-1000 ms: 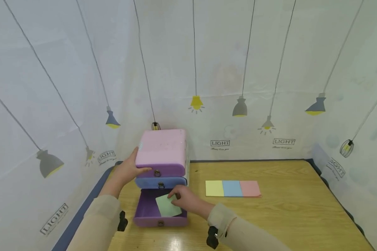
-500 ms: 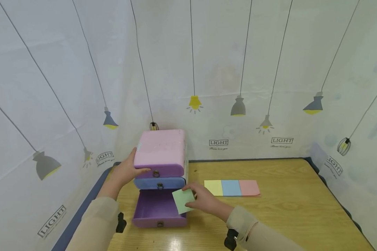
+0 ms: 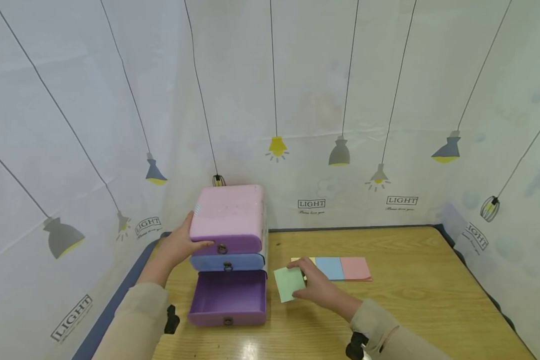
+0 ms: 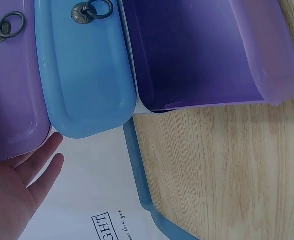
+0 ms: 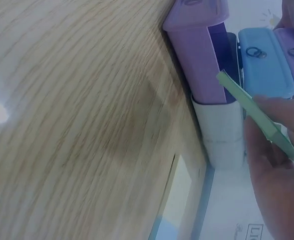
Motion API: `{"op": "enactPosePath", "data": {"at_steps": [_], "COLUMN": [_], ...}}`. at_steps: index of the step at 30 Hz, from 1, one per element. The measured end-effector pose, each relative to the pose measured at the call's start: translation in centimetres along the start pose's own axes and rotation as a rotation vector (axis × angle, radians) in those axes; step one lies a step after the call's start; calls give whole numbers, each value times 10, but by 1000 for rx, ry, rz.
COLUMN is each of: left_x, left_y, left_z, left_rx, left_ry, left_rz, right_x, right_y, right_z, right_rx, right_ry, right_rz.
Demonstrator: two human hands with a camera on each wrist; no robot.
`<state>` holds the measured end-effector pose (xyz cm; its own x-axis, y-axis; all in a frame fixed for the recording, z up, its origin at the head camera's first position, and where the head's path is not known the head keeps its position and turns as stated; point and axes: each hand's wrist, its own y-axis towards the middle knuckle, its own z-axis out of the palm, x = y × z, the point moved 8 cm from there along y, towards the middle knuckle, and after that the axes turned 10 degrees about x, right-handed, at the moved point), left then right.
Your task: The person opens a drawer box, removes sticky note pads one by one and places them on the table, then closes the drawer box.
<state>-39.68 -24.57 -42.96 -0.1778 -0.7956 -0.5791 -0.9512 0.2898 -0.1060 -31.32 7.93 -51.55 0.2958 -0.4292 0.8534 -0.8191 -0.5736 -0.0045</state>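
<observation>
A small drawer cabinet (image 3: 227, 210) with a pink top stands at the left of the table. Its upper purple drawer and the blue drawer (image 3: 240, 262) are closed, while the bottom purple drawer (image 3: 227, 318) is pulled out with nothing inside. My left hand (image 3: 175, 247) rests against the cabinet's upper left corner, thumb across the front; in the left wrist view two straight, spread fingers (image 4: 46, 175) show beside it. Between thumb and fingers my right hand (image 3: 319, 285) pinches a green sticky note pad (image 3: 289, 284), held to the right of the pulled-out drawer.
Yellow, blue (image 3: 329, 268) and pink (image 3: 355, 268) pads lie in a row on the wooden table (image 3: 414, 310), the yellow one partly behind my right hand. A wall sheet (image 3: 315, 75) printed with lamps surrounds the table's back and sides.
My right hand has lifted the green sticky note pad out of the bottom drawer and moved it right, past the drawer's side. The left hand has stayed on the cabinet.
</observation>
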Motion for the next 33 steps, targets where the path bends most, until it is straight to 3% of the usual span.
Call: {"op": "enactPosePath", "data": {"at_steps": [7,16,23,33], "left_x": [1,4,2,0], "left_y": [0,-1,-2,-3], "left_z": [0,1,0,-1], "left_rx": [3,11,24,32], "left_ry": [1,20,24,26], "left_rz": [-19,-50,-61,-61], "right_x": [-12,-31,-51,-75], "right_y": [-17,-42,-63,-92], "right_z": [-10,-38,-62,-83], "right_rx": [-24,-194,-265,-266], "right_ry": [-88,-229,-197,-109], "right_rz": [7,101,160,253]}}
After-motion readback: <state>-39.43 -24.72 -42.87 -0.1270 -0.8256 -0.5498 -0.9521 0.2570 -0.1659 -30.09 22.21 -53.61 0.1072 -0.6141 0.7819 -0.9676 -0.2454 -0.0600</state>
